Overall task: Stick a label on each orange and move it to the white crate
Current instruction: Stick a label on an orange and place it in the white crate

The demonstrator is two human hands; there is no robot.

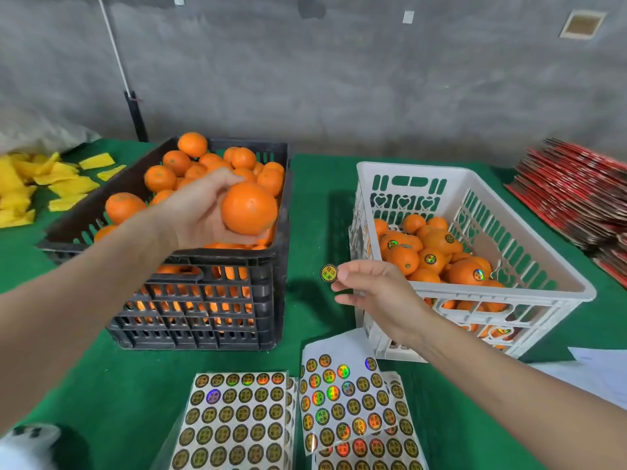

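My left hand (200, 208) grips an orange (248, 208) above the black crate (217, 320), which holds several unlabelled oranges (176, 162). My right hand (376, 293) pinches a round gold label (328, 273) at its fingertips, in the gap between the two crates. The white crate (420, 178) on the right holds several oranges (437, 245) with labels stuck on them. Sheets of gold labels (237, 418) lie on the green table in front of me.
A second label sheet (346, 398) curls up near the white crate's front corner. Yellow pieces (51, 184) lie at the far left. A stack of red flat cartons (573, 191) sits at the right. White paper (604, 371) lies behind my right arm.
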